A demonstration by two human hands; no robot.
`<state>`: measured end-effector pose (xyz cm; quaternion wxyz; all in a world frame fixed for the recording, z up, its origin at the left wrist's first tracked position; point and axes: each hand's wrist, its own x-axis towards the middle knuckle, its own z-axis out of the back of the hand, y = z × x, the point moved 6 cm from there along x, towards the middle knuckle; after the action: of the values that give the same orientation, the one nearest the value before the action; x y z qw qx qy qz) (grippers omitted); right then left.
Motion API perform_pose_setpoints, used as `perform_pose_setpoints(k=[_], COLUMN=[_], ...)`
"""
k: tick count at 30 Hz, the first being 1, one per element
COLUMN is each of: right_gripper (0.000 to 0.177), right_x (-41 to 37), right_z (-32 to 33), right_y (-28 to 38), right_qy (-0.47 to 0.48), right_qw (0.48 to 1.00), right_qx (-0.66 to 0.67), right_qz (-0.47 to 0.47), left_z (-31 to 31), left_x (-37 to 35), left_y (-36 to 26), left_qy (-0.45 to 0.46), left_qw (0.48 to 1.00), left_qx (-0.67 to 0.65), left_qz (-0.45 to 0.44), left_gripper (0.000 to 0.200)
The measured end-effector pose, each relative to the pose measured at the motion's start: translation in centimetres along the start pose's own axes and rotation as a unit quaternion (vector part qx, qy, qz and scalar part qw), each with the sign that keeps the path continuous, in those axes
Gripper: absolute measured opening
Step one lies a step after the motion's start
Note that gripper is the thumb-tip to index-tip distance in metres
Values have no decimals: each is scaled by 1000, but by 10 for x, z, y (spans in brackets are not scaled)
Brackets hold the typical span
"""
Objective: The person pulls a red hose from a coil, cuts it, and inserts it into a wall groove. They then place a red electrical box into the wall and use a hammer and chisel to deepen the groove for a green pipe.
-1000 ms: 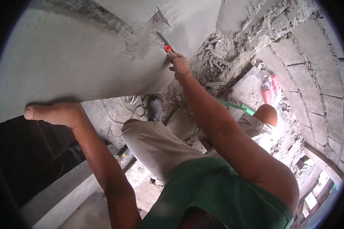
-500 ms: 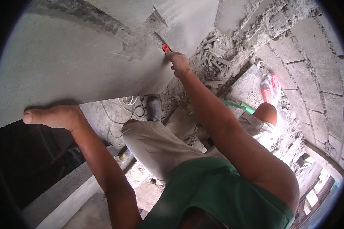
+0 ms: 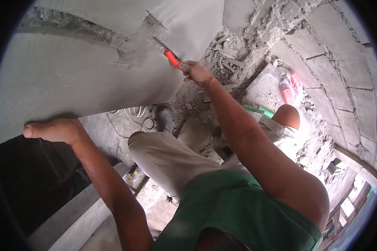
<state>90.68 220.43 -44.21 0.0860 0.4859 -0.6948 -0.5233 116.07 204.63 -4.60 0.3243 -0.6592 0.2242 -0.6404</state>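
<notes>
A red-handled tool (image 3: 171, 58) is at the grey plastered surface (image 3: 92, 79), near that surface's right-hand edge, its handle slanting down toward the person. A thin, dark, straight edge runs beside the handle; whether this is the tool's blade seen side-on is hard to tell. The right hand (image 3: 197, 73) has thumb and fingers pinched together around the near end of the handle, so most of the red grip shows beyond them; the lower fingers are curled in toward the palm. The left hand (image 3: 56, 129) lies along the lower edge of the plastered surface and touches it, thumb pointing out to the left; its other fingers are mostly hidden, so I cannot tell how far they are spread. Below this hand is a dark gap (image 3: 29, 175). Above the tool, a rough dark strip (image 3: 71, 23) crosses the plaster. Broken rubble (image 3: 228, 58) is heaped just beyond the right hand, and a block wall (image 3: 331, 75) rises farther right. A clear bag (image 3: 290, 88) with something red in it sits near that wall. Looped cable (image 3: 134, 112) lies on the ground beside a dark boot (image 3: 164, 119).
</notes>
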Motion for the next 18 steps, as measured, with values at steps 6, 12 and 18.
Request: perform_pose_setpoints(k=[6,12,18], right_gripper=[41,35,45], right_x=[-32,-103,-154], right_z=[151,312,293], right_y=[-38,-130,-76], right_qy=[-40,-191,-391], right_qw=[932,880,817], right_qx=[-353,-435,-394], right_qz=[70,31,-156], left_z=[-2,-5,-8], left_x=[1,-6,-1], left_y=[-13,-31,-29], left_qy=[-35,-23,-32], left_qw=[997,996,997], left_qx=[56,66,49], left_qz=[-31,-58,-50], left_gripper=[89,77,69])
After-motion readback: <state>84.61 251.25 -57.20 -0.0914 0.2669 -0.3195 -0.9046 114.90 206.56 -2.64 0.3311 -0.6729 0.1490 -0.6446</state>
